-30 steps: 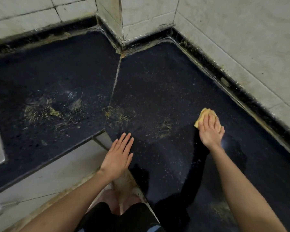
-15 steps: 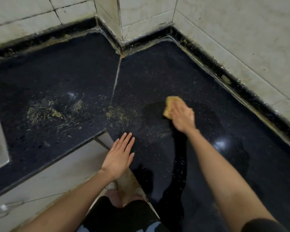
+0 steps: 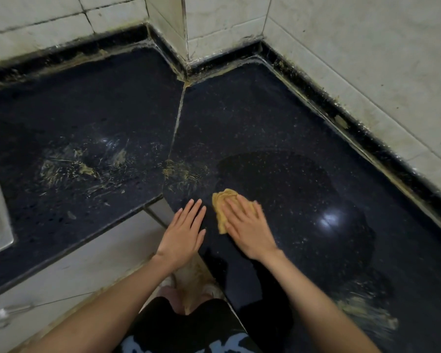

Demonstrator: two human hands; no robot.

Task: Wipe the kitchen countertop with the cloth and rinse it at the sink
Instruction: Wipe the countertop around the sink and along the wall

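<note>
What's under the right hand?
A yellow cloth, pressed flat on the black countertop by the right hand. Its near part is covered by palm and fingers, so its full shape can't be seen.

Your left hand (image 3: 182, 233) lies flat, fingers (image 3: 194, 212) together; your right hand (image 3: 247, 230) presses palm-down, both forearms extended.

Right hand (image 3: 250, 229) presses cloth (image 3: 223, 207) on countertop (image 3: 265, 118)
</note>
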